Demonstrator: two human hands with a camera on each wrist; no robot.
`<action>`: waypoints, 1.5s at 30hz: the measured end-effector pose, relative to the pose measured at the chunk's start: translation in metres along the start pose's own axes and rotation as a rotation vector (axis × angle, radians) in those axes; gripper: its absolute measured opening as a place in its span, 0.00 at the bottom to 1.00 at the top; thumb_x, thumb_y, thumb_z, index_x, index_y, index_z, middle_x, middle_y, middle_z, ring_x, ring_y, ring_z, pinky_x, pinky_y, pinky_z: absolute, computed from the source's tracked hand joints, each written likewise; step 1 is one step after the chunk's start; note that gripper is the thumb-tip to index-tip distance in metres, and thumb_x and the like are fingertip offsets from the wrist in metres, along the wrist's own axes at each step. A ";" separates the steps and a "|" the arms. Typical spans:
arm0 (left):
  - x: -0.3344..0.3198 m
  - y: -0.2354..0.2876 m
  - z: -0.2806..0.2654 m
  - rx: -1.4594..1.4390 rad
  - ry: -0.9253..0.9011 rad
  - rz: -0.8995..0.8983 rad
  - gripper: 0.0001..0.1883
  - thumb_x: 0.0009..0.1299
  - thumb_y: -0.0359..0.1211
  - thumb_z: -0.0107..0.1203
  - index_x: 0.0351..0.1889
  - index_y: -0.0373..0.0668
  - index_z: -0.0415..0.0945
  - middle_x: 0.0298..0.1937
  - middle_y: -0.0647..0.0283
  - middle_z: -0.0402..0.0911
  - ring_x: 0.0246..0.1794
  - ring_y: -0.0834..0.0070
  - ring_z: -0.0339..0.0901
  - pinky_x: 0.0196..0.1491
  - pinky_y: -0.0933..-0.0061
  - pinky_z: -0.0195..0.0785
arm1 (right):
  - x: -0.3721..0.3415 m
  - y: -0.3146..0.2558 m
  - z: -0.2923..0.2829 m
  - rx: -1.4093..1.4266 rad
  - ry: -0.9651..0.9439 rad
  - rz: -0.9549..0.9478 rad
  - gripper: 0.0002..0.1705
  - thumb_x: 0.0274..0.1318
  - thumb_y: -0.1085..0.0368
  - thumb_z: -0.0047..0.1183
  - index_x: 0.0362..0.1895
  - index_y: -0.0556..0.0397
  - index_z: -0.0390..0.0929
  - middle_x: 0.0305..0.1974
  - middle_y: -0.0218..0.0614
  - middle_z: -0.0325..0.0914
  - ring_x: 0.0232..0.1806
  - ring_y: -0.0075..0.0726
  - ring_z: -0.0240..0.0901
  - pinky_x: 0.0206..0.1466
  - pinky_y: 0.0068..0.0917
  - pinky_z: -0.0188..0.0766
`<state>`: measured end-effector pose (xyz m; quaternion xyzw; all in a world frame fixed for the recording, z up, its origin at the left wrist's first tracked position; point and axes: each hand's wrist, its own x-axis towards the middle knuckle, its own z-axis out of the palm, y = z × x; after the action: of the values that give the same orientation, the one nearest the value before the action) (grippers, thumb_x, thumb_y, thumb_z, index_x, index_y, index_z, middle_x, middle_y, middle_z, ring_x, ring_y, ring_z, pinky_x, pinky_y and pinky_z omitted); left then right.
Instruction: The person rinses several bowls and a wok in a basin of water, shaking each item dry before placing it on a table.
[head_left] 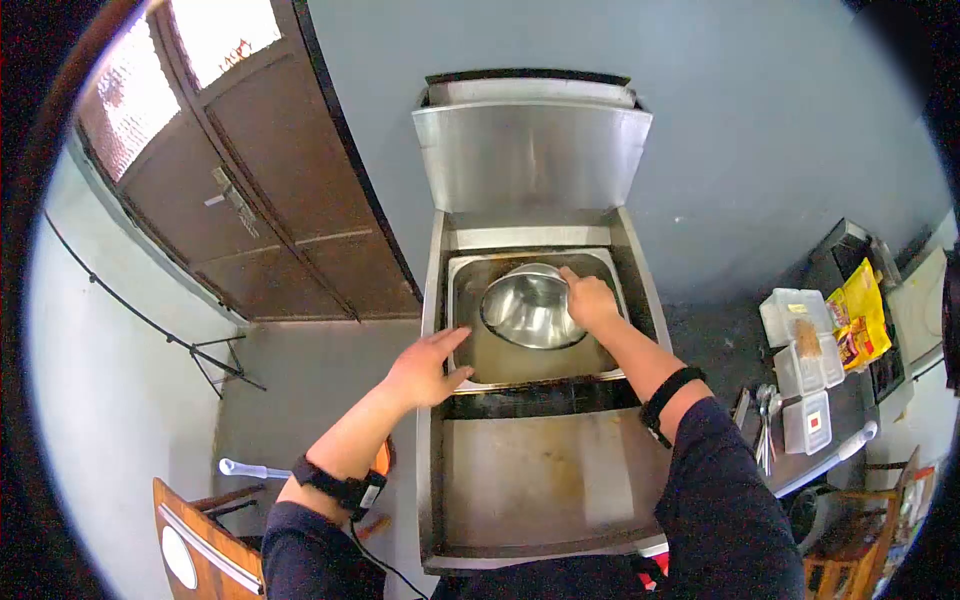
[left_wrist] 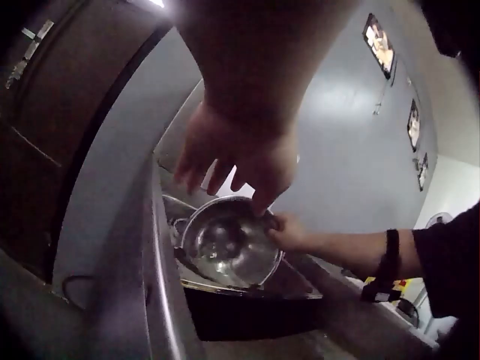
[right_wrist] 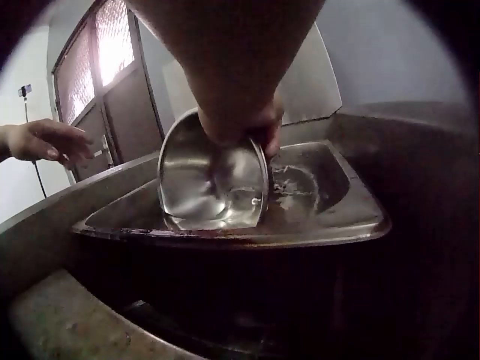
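A shiny metal bowl (head_left: 533,312) leans, tilted, in a rectangular metal basin (head_left: 520,383) that holds cloudy liquid. My right hand (head_left: 592,300) grips the bowl's rim on its right side. In the right wrist view, the bowl (right_wrist: 206,180) stands tipped with its mouth turned sideways, and the fingers of my right hand (right_wrist: 251,131) curl over its edge. My left hand (head_left: 425,368) hovers by the basin's left edge, fingers spread and nothing in them. From the left wrist, that left hand (left_wrist: 238,154) shows above the bowl (left_wrist: 229,244), fingers extended.
A raised metal lid (head_left: 530,155) stands behind the basin, and a steel worktop (head_left: 545,480) lies in front. On the right counter are plastic containers (head_left: 805,425), a yellow bag (head_left: 860,315) and several utensils (head_left: 765,420). A wooden chair (head_left: 200,530) stands at lower left.
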<state>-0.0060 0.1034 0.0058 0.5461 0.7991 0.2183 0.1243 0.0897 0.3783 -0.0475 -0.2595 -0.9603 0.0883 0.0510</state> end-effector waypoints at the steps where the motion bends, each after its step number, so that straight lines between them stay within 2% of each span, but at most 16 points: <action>1: 0.009 -0.007 0.008 0.083 -0.018 0.014 0.27 0.56 0.40 0.52 0.54 0.43 0.61 0.53 0.52 0.65 0.53 0.56 0.62 0.55 0.65 0.56 | 0.000 0.001 0.006 0.026 0.001 -0.013 0.26 0.41 0.69 0.43 0.51 0.47 0.64 0.27 0.49 0.74 0.30 0.52 0.72 0.35 0.44 0.70; 2: 0.015 -0.011 0.012 0.184 -0.045 0.054 0.26 0.59 0.44 0.49 0.54 0.44 0.62 0.54 0.55 0.64 0.55 0.59 0.59 0.57 0.62 0.52 | 0.001 0.002 0.012 0.052 0.006 -0.026 0.26 0.40 0.69 0.43 0.51 0.47 0.64 0.27 0.50 0.74 0.30 0.52 0.72 0.35 0.44 0.70; 5: 0.029 -0.030 0.031 0.308 -0.101 0.278 0.25 0.58 0.46 0.49 0.51 0.45 0.64 0.52 0.55 0.66 0.55 0.58 0.60 0.56 0.62 0.53 | 0.002 0.003 0.021 0.083 -0.012 0.004 0.25 0.39 0.68 0.44 0.48 0.47 0.67 0.29 0.51 0.73 0.32 0.52 0.72 0.37 0.43 0.69; 6: 0.031 -0.033 0.036 0.344 -0.215 0.237 0.27 0.61 0.51 0.42 0.54 0.46 0.62 0.55 0.59 0.64 0.59 0.61 0.55 0.61 0.57 0.44 | 0.003 0.004 0.026 0.082 -0.016 0.017 0.25 0.39 0.68 0.44 0.48 0.47 0.67 0.29 0.51 0.74 0.33 0.52 0.72 0.37 0.43 0.69; 12: 0.036 -0.036 0.045 0.457 -0.358 0.126 0.29 0.62 0.55 0.37 0.55 0.47 0.61 0.57 0.59 0.62 0.61 0.63 0.51 0.63 0.56 0.36 | 0.011 0.016 0.051 0.124 -0.159 0.107 0.23 0.39 0.67 0.46 0.46 0.47 0.69 0.32 0.49 0.74 0.33 0.53 0.72 0.36 0.41 0.71; 16: 0.037 -0.033 0.041 0.476 -0.398 0.109 0.30 0.62 0.55 0.36 0.56 0.48 0.59 0.58 0.59 0.60 0.62 0.63 0.50 0.63 0.56 0.34 | 0.005 0.003 0.031 0.449 -0.386 0.397 0.20 0.40 0.69 0.45 0.44 0.53 0.69 0.31 0.48 0.74 0.28 0.49 0.74 0.25 0.39 0.74; 19: 0.037 -0.029 0.038 0.472 -0.392 0.116 0.30 0.62 0.56 0.36 0.57 0.49 0.58 0.59 0.60 0.58 0.62 0.63 0.50 0.63 0.56 0.34 | 0.018 0.019 0.061 0.449 -0.477 0.409 0.19 0.41 0.73 0.43 0.44 0.59 0.68 0.30 0.46 0.75 0.25 0.46 0.75 0.17 0.39 0.73; 22: 0.035 -0.031 0.041 0.461 -0.352 0.112 0.30 0.62 0.56 0.36 0.57 0.49 0.58 0.59 0.60 0.58 0.62 0.64 0.49 0.63 0.57 0.33 | 0.024 0.023 0.066 0.405 -0.593 0.448 0.14 0.40 0.74 0.45 0.37 0.61 0.72 0.26 0.50 0.75 0.23 0.44 0.75 0.18 0.35 0.73; 25: 0.034 -0.030 0.041 0.460 -0.336 0.119 0.31 0.61 0.56 0.37 0.57 0.49 0.58 0.59 0.59 0.58 0.62 0.64 0.49 0.63 0.57 0.34 | 0.018 0.020 0.060 0.532 -0.611 0.605 0.14 0.41 0.72 0.46 0.36 0.62 0.72 0.23 0.48 0.75 0.24 0.42 0.76 0.20 0.37 0.73; 27: 0.034 -0.031 0.042 0.463 -0.313 0.132 0.31 0.61 0.56 0.38 0.57 0.48 0.57 0.59 0.58 0.58 0.62 0.64 0.50 0.63 0.57 0.34 | 0.019 0.024 0.064 0.327 -0.644 0.415 0.14 0.42 0.71 0.46 0.37 0.62 0.72 0.23 0.47 0.75 0.24 0.44 0.75 0.24 0.38 0.74; 29: 0.034 -0.030 0.042 0.459 -0.301 0.140 0.32 0.60 0.56 0.39 0.57 0.48 0.57 0.59 0.57 0.58 0.61 0.63 0.51 0.63 0.57 0.36 | 0.019 0.029 0.077 0.144 -0.517 0.319 0.15 0.42 0.69 0.46 0.37 0.62 0.72 0.25 0.47 0.75 0.26 0.45 0.75 0.28 0.37 0.73; 31: 0.033 -0.027 0.040 0.453 -0.291 0.142 0.32 0.60 0.56 0.40 0.57 0.47 0.58 0.58 0.57 0.58 0.60 0.63 0.53 0.63 0.57 0.37 | 0.013 0.028 0.087 -0.015 -0.238 0.311 0.16 0.42 0.67 0.46 0.38 0.62 0.73 0.27 0.48 0.75 0.29 0.48 0.75 0.32 0.36 0.73; 34: 0.033 -0.025 0.038 0.430 -0.284 0.138 0.33 0.59 0.56 0.41 0.57 0.47 0.58 0.58 0.56 0.58 0.59 0.60 0.54 0.62 0.57 0.39 | 0.009 0.022 0.080 -0.088 -0.349 0.227 0.15 0.41 0.66 0.47 0.36 0.61 0.74 0.34 0.51 0.74 0.34 0.47 0.74 0.37 0.33 0.71; 37: 0.033 -0.027 0.040 0.394 -0.263 0.137 0.33 0.57 0.56 0.44 0.57 0.48 0.57 0.59 0.54 0.58 0.59 0.56 0.55 0.62 0.54 0.40 | 0.015 0.013 0.059 -0.030 -0.562 0.283 0.15 0.40 0.65 0.47 0.34 0.60 0.76 0.37 0.51 0.73 0.38 0.43 0.73 0.39 0.34 0.70; 40: 0.033 -0.033 0.044 0.382 -0.229 0.145 0.34 0.57 0.56 0.44 0.57 0.48 0.57 0.58 0.53 0.59 0.58 0.55 0.56 0.61 0.55 0.41 | 0.016 0.009 0.045 -0.124 -0.600 0.094 0.15 0.40 0.65 0.45 0.33 0.60 0.76 0.37 0.52 0.73 0.37 0.43 0.73 0.39 0.32 0.69; 45: 0.032 -0.029 0.042 0.381 -0.224 0.100 0.34 0.57 0.55 0.44 0.57 0.45 0.58 0.57 0.54 0.59 0.58 0.60 0.55 0.61 0.61 0.43 | 0.023 0.026 0.065 0.003 -0.382 0.169 0.16 0.40 0.63 0.44 0.33 0.60 0.75 0.35 0.51 0.73 0.38 0.46 0.72 0.40 0.33 0.69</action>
<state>-0.0236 0.1332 -0.0435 0.6195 0.7790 0.0075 0.0961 0.0730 0.4032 -0.1147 -0.3174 -0.9273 0.1413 -0.1394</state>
